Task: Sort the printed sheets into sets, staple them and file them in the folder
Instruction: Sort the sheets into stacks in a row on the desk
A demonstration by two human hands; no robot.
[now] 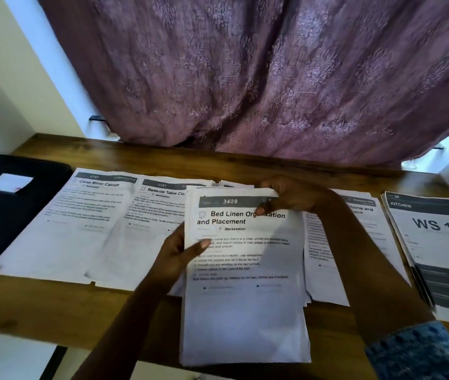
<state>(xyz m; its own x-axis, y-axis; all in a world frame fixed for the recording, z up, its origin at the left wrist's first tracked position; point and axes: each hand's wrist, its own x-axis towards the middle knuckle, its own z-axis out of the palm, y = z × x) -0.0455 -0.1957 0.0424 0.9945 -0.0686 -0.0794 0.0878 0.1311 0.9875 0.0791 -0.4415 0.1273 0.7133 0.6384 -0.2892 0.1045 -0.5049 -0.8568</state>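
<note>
Sheets [245, 311] in pinch of both hands [175, 255] [296, 198]

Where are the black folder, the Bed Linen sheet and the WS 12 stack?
black folder [4, 215], head view, its bare dark cover.
Bed Linen sheet [245, 319], head view, blank lower half.
WS 12 stack [437, 242], head view, white area under title.

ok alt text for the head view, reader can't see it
A stack of sheets titled "Bed Linen Organization and Placement" is held over a wooden table, left hand at its left edge, right hand pinching its top. More sheets lie beneath, a black folder far left, a "WS 12" pile far right, purple curtain behind.
</note>
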